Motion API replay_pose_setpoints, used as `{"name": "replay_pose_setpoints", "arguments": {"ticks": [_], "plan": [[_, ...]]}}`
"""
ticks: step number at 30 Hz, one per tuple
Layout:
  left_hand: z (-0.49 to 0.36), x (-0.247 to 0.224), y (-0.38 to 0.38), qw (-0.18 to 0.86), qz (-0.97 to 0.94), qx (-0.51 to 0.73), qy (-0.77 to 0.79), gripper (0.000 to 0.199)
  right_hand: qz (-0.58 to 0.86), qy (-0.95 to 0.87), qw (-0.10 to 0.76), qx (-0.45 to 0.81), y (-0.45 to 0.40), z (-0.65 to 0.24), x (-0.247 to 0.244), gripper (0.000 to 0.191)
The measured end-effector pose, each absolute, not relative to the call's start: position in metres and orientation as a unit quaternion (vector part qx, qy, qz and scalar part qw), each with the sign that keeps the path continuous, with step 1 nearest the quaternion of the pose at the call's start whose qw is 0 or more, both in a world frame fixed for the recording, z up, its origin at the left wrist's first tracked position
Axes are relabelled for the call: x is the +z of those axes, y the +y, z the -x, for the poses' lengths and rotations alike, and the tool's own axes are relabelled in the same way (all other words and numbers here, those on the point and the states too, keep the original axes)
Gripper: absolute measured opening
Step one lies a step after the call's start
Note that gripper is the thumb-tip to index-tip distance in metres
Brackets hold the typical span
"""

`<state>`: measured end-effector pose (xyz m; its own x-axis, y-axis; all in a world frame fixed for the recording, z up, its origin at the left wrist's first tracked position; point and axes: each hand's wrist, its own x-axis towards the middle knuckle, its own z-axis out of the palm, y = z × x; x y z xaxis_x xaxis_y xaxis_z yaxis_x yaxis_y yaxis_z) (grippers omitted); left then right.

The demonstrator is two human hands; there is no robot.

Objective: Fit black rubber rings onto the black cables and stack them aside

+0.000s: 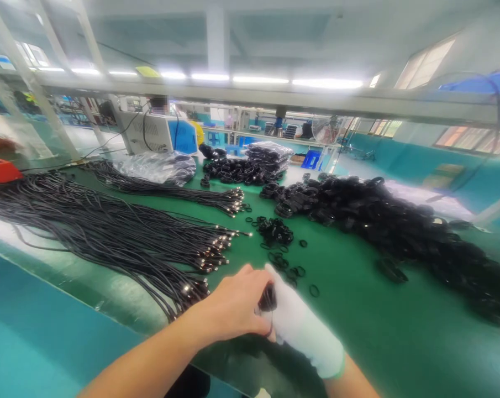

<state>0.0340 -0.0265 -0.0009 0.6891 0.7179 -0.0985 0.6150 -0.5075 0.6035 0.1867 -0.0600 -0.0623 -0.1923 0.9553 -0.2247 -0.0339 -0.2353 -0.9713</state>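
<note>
My bare left hand (235, 303) is closed with its fingers and thumb curled round a small black coiled cable (268, 298). Against it presses my right hand (301, 323) in a white glove, closed on the far side of the same coil; its fingertips are mostly hidden. A thin dark band, perhaps a ring, shows near my left thumb tip. Just beyond the hands, small black rubber rings (277, 231) lie in a loose heap. Left of them, long straight black cables (109, 221) are laid out with their metal plugs (214, 251) pointing toward the rings.
A big pile of coiled black cables (382, 221) covers the right of the green table (349, 331). Farther back are another heap of coils (241, 170), plastic bags (158, 166) and a white-and-blue machine (162, 132). A red box (1, 170) stands far left. A shelf beam (253, 95) crosses overhead.
</note>
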Motion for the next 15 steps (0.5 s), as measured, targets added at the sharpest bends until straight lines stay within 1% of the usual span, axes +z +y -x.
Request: {"name": "replay_pose_setpoints", "arguments": {"ticks": [2, 3, 4, 5, 7, 8, 9, 10, 11, 13, 15], "plan": [[-0.037, 0.002, -0.022, 0.274, -0.879, 0.058, 0.386, 0.044, 0.531, -0.505, 0.422, 0.534, -0.062, -0.185, -0.064, 0.095], [-0.036, 0.003, -0.018, 0.273, -0.882, 0.043, 0.383, 0.045, 0.550, -0.524, 0.419, 0.497, -0.063, -0.185, -0.063, 0.094], [-0.035, 0.004, -0.012, 0.287, -0.881, 0.026, 0.376, 0.043, 0.558, -0.539, 0.415, 0.475, -0.063, -0.185, -0.061, 0.092], [-0.033, 0.004, -0.005, 0.313, -0.877, 0.012, 0.365, 0.038, 0.560, -0.553, 0.411, 0.460, -0.063, -0.185, -0.059, 0.086], [-0.029, 0.002, 0.006, 0.367, -0.865, 0.014, 0.342, 0.019, 0.559, -0.579, 0.414, 0.427, -0.063, -0.186, -0.053, 0.062], [-0.027, -0.001, 0.009, 0.386, -0.860, 0.030, 0.333, 0.013, 0.555, -0.588, 0.424, 0.407, -0.063, -0.187, -0.050, 0.048], [-0.027, -0.004, 0.011, 0.396, -0.856, 0.050, 0.328, 0.017, 0.546, -0.590, 0.439, 0.402, -0.063, -0.189, -0.046, 0.037], [-0.027, -0.008, 0.010, 0.397, -0.853, 0.066, 0.332, 0.023, 0.528, -0.583, 0.451, 0.423, -0.064, -0.191, -0.043, 0.032], [-0.028, -0.013, 0.008, 0.394, -0.851, 0.069, 0.340, 0.025, 0.499, -0.568, 0.453, 0.472, -0.066, -0.193, -0.040, 0.032], [-0.030, -0.019, 0.001, 0.412, -0.838, 0.046, 0.355, 0.024, 0.411, -0.518, 0.450, 0.600, -0.069, -0.197, -0.037, 0.038], [-0.032, -0.019, -0.005, 0.493, -0.787, 0.045, 0.368, 0.019, 0.323, -0.468, 0.457, 0.684, -0.071, -0.200, -0.039, 0.044]]}}
